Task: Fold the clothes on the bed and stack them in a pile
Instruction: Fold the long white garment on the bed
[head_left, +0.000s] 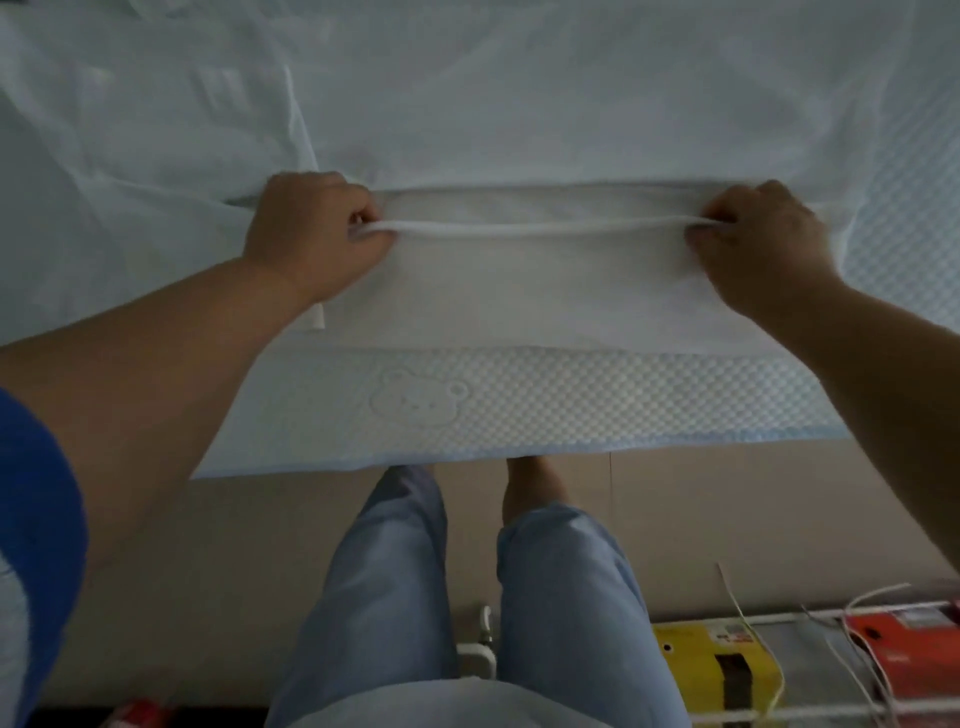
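White garment (535, 291) on bed (519, 410); L hand (317, 234) & R hand (753, 244) pinch its folded edge.

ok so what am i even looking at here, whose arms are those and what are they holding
This is one picture from a camera worn on a person's head, looking down, so the arms are their own. You see their legs and the floor below the bed edge. A white garment lies on a quilted bed cover with a bear pattern. The left hand and right hand each pinch a folded edge of the garment at its two sides, seemingly mid-fold. Boxes sit on the floor at lower right.
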